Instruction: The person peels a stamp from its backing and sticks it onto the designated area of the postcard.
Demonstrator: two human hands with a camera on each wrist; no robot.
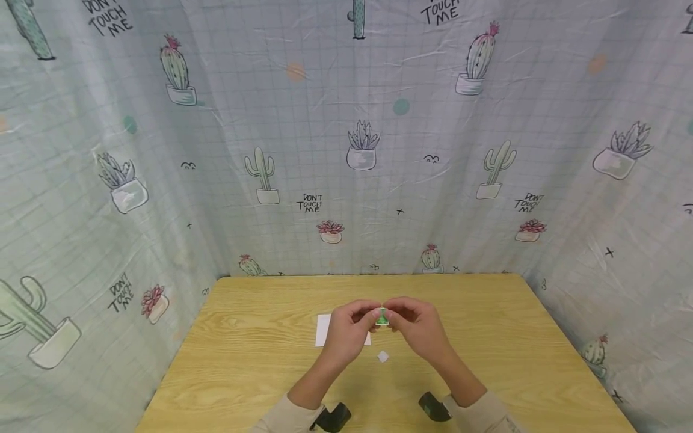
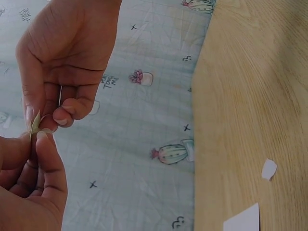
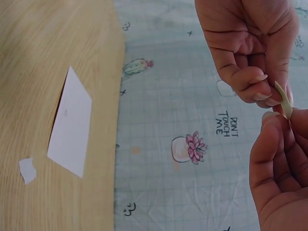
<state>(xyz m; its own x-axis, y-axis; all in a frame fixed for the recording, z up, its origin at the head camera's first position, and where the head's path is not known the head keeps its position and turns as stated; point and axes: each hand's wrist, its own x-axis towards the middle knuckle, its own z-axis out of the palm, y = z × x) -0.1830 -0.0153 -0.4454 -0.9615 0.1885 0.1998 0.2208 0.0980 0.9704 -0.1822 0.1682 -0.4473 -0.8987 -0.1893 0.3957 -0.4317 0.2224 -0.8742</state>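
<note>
A small green sticker (image 1: 382, 317) with a white border is held up between both hands, above the table. My left hand (image 1: 343, 331) pinches its left side between thumb and fingertips, and my right hand (image 1: 422, 328) pinches the right side the same way. From the left wrist the sticker (image 2: 35, 124) appears edge-on as a thin, pale, pointed strip, with the fingertips of both hands meeting around it. In the right wrist view the strip (image 3: 284, 101) looks slightly bent, much of it covered by fingers.
A white sheet of paper (image 1: 323, 331) lies on the wooden table (image 1: 243, 361), partly behind the left hand. Closer to the body is a small white paper scrap (image 1: 383, 356). A cactus-print curtain (image 1: 368, 210) hangs behind the table and along both sides.
</note>
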